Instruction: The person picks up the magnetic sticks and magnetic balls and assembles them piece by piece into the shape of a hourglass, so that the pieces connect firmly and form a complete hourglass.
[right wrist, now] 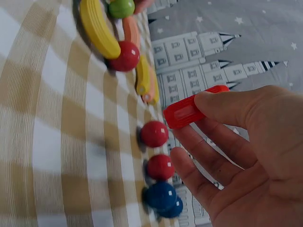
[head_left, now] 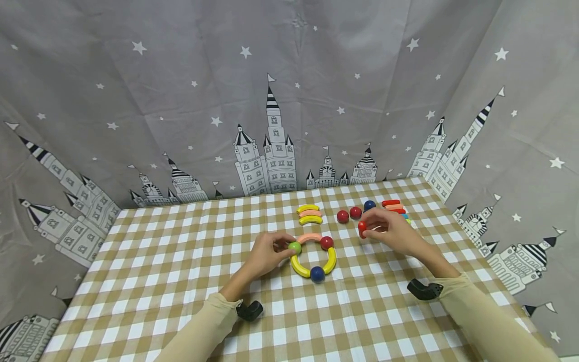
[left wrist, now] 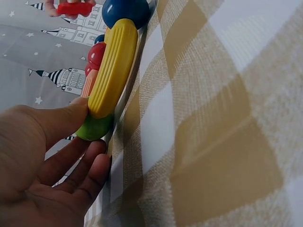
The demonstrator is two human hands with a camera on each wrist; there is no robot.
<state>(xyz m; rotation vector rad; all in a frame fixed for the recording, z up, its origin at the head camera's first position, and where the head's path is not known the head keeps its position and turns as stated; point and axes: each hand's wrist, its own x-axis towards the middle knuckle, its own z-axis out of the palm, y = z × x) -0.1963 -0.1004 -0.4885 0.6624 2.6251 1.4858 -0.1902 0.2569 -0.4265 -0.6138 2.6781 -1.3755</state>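
Note:
A ring of curved bars and balls lies on the checked cloth: two yellow bars (head_left: 300, 267), a pink bar (head_left: 309, 236), a green ball (head_left: 295, 247), a dark red ball (head_left: 326, 243) and a blue ball (head_left: 317, 274). At the ring's left side, my left hand (head_left: 267, 254) pinches the green ball between thumb and fingers; the left wrist view shows the ball (left wrist: 94, 126) partly behind a yellow bar (left wrist: 113, 68). Held above the cloth, right of the ring, a short red bar (right wrist: 196, 106) is pinched by my right hand (head_left: 394, 232).
Behind the ring lie two yellow bars and a pink bar (head_left: 310, 213). Two red balls (head_left: 343, 216) and blue balls (right wrist: 161, 196) sit behind my right hand, near a row of coloured bars (head_left: 391, 203) it partly hides. A grey curtain (head_left: 190, 100) hangs behind the table.

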